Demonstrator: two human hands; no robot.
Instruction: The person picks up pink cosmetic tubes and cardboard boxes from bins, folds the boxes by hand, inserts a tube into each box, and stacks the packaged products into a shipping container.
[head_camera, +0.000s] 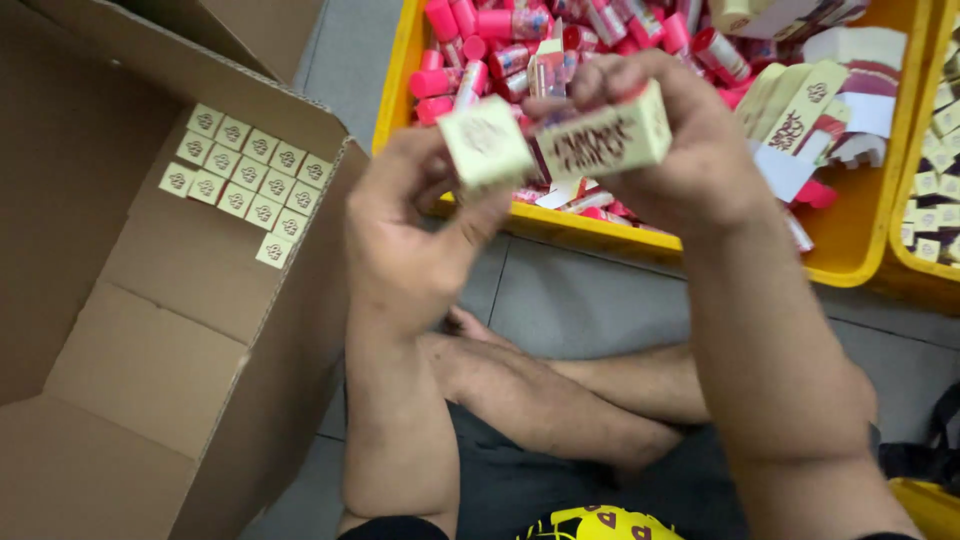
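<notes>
Held up over crossed legs: small cream box (487, 141) pinched end-on in left hand (405, 240), just beside longer cream carton (604, 139) gripped by right hand (690, 150), long axis sideways. Beyond, yellow bin (860, 250) of pink tubes (500, 45).

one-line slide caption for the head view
Both hands, left hand and right hand, hold small cream cartons above a yellow bin.

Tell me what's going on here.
A person sits cross-legged on the floor, holding a small cream carton up in both hands. The right hand grips its side; the left hand works its end flap. Behind is a yellow bin of pink tubes and flat cartons. A cardboard box on the left holds rows of finished cartons.
</notes>
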